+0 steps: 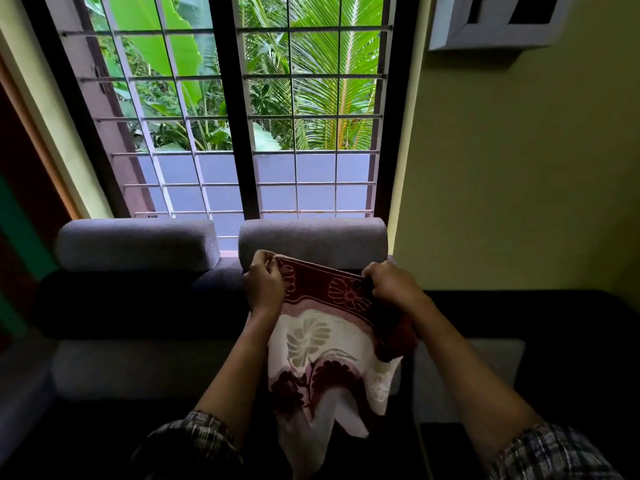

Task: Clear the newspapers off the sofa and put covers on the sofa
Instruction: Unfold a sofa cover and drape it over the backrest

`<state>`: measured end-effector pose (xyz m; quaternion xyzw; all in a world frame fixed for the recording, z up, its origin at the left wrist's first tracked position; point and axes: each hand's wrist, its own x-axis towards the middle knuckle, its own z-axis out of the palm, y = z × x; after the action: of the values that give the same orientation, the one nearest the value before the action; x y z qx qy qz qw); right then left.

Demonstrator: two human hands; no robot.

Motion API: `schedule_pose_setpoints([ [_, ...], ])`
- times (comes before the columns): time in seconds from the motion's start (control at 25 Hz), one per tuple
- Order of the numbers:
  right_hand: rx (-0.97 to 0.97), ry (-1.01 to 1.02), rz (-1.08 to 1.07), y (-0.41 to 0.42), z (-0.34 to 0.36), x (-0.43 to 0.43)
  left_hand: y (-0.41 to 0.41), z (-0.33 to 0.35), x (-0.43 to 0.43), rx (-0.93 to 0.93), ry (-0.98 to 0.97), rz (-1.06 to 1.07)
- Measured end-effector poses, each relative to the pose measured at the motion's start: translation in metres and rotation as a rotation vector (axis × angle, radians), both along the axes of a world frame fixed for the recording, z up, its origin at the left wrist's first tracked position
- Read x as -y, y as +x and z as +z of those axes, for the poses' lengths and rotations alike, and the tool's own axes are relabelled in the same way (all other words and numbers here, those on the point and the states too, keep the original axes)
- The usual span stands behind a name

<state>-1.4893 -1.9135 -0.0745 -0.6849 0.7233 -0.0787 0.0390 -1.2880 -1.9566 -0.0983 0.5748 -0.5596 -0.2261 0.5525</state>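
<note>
While both arms reach forward over the grey sofa [138, 368], the left hand [264, 284] and the right hand [393, 285] each pinch with curled fingers the top maroon edge of a cover [322, 344], which is cream with maroon flower patterns. It is held up in the air just in front of the right headrest [313, 237], and its lower part hangs down loose and folded between the forearms. Behind the sofa is a window [221, 109] with a white metal grille, and green plants are seen outside.
</note>
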Motion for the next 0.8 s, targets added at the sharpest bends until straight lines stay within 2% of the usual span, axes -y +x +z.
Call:
schedule_pose_setpoints([
  [0.2,-0.076,-0.017,-0.178,-0.008,-0.004,-0.034,0.002,0.002,-0.032,-0.118,-0.044,0.048],
  [0.32,-0.053,-0.194,-0.353,-0.001,-0.001,-0.062,0.017,0.008,-0.053,-0.115,-0.089,0.04],
  [0.4,0.069,-0.313,-0.433,0.008,0.001,-0.078,0.028,0.01,-0.064,-0.122,-0.113,0.025],
  [0.52,0.379,-0.482,-0.519,0.02,-0.001,-0.096,0.044,0.01,-0.079,-0.161,-0.114,0.042],
  [0.6,0.517,-0.571,-0.583,0.029,-0.001,-0.111,0.054,0.007,-0.091,-0.179,-0.112,0.023],
  [0.72,0.583,-0.724,-0.591,0.045,0.004,-0.129,0.063,0.01,-0.101,-0.192,-0.019,-0.027],
  [0.8,0.585,-0.816,-0.605,0.051,0.01,-0.135,0.065,0.009,-0.104,-0.283,0.089,-0.081],
])
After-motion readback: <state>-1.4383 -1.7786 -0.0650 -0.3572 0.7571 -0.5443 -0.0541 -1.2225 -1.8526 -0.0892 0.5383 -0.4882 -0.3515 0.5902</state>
